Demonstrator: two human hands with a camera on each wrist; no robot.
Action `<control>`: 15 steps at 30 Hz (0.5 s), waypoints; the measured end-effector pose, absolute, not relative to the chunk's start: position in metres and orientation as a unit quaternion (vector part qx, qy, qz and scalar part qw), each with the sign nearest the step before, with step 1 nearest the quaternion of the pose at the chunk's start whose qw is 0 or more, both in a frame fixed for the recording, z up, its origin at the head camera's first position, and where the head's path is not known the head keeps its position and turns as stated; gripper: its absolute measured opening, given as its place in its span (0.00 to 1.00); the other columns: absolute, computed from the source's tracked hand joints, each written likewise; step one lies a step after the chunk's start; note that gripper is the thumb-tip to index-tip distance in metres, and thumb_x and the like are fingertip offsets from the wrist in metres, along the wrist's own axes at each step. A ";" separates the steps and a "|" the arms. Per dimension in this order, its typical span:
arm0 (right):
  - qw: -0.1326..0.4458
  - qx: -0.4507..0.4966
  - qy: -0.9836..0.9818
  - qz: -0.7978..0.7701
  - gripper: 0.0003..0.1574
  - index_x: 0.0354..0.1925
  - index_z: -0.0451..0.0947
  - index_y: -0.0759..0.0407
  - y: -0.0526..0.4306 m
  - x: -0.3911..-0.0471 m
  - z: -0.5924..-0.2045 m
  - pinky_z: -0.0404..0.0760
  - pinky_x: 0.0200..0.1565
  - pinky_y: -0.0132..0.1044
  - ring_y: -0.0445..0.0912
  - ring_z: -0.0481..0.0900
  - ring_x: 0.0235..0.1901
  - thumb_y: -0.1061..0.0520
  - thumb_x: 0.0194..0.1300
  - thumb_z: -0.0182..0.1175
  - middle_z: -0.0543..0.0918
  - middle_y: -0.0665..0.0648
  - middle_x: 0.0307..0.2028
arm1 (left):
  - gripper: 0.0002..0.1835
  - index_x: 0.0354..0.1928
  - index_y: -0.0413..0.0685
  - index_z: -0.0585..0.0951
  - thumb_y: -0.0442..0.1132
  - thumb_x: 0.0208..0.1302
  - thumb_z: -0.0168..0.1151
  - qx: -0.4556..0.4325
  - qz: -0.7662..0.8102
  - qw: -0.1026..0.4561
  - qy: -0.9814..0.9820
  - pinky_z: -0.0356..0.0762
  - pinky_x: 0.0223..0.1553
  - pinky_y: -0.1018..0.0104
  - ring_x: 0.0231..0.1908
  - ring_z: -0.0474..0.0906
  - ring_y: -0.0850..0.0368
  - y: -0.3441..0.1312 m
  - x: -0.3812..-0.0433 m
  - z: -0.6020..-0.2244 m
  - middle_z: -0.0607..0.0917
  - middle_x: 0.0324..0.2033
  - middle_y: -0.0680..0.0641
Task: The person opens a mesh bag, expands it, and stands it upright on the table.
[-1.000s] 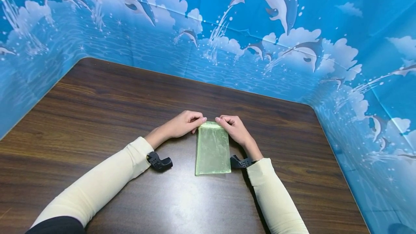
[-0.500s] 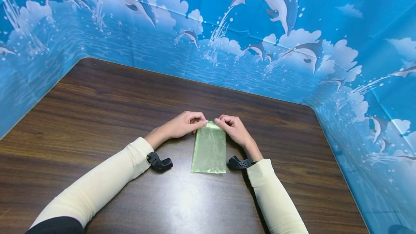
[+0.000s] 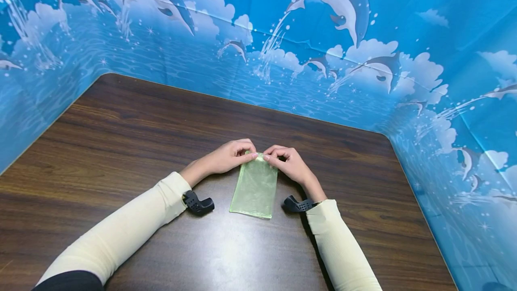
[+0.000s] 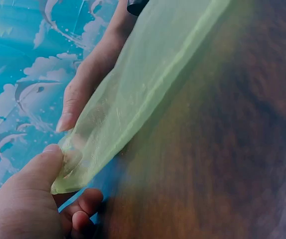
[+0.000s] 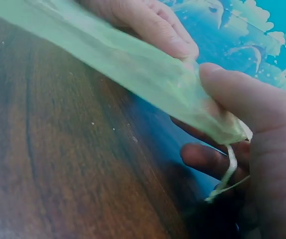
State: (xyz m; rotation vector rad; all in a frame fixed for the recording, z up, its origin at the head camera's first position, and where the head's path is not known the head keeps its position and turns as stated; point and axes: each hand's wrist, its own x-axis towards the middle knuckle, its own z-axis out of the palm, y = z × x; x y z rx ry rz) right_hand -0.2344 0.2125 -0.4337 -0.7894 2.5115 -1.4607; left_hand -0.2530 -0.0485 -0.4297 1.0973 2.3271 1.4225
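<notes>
A sheer light green drawstring pouch hangs flat between my two hands in the head view, its top edge toward the far side. My left hand pinches the upper left corner between thumb and fingers. At the upper right corner, my right hand pinches the same edge, its thumb close to the left one. The right wrist view shows a thin cord dangling from the pouch's corner beside my right fingers. Through the mesh, seen in the left wrist view, no solid contents can be made out.
A dark wood-grain table lies under the hands. Behind and beside it hangs a blue curtain printed with dolphins and clouds. Black wrist mounts sit at both cream sleeves.
The pouch's lower end has swung to the left, so it now slants. My right hand has shifted slightly left along the top edge; my left hand has stayed nearly in place.
</notes>
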 end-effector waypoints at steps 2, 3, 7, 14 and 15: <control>0.060 -0.258 0.834 -0.484 0.24 0.22 0.76 0.58 0.212 -0.235 -0.434 0.74 0.40 0.34 0.46 0.82 0.41 0.56 0.78 0.59 0.88 0.58 0.49 | 0.11 0.36 0.55 0.82 0.43 0.80 0.56 0.369 0.487 0.099 0.785 0.69 0.38 0.66 0.32 0.71 0.57 -0.048 -0.253 -0.430 0.79 0.37 0.53; 0.059 -0.256 0.834 -0.486 0.25 0.21 0.74 0.58 0.212 -0.235 -0.435 0.74 0.40 0.35 0.46 0.82 0.41 0.56 0.79 0.59 0.88 0.57 0.48 | 0.11 0.35 0.54 0.82 0.43 0.80 0.57 0.369 0.490 0.098 0.784 0.70 0.37 0.66 0.32 0.71 0.58 -0.047 -0.253 -0.431 0.79 0.36 0.53; 0.054 -0.256 0.833 -0.488 0.28 0.19 0.69 0.57 0.211 -0.235 -0.435 0.75 0.43 0.36 0.46 0.83 0.42 0.54 0.80 0.57 0.88 0.56 0.44 | 0.13 0.33 0.53 0.80 0.44 0.80 0.57 0.362 0.497 0.096 0.783 0.71 0.35 0.66 0.29 0.72 0.59 -0.046 -0.253 -0.430 0.76 0.31 0.52; 0.047 -0.263 0.834 -0.482 0.30 0.19 0.66 0.54 0.210 -0.237 -0.435 0.75 0.43 0.35 0.47 0.80 0.37 0.50 0.81 0.55 0.87 0.53 0.40 | 0.16 0.31 0.51 0.79 0.45 0.81 0.55 0.359 0.490 0.096 0.788 0.72 0.36 0.65 0.28 0.73 0.57 -0.046 -0.252 -0.428 0.76 0.30 0.51; 0.047 -0.263 0.834 -0.483 0.30 0.19 0.66 0.54 0.210 -0.237 -0.435 0.75 0.43 0.35 0.47 0.80 0.37 0.51 0.81 0.55 0.87 0.53 0.40 | 0.16 0.31 0.51 0.79 0.45 0.81 0.55 0.359 0.489 0.097 0.789 0.72 0.36 0.65 0.28 0.73 0.57 -0.046 -0.252 -0.428 0.76 0.30 0.51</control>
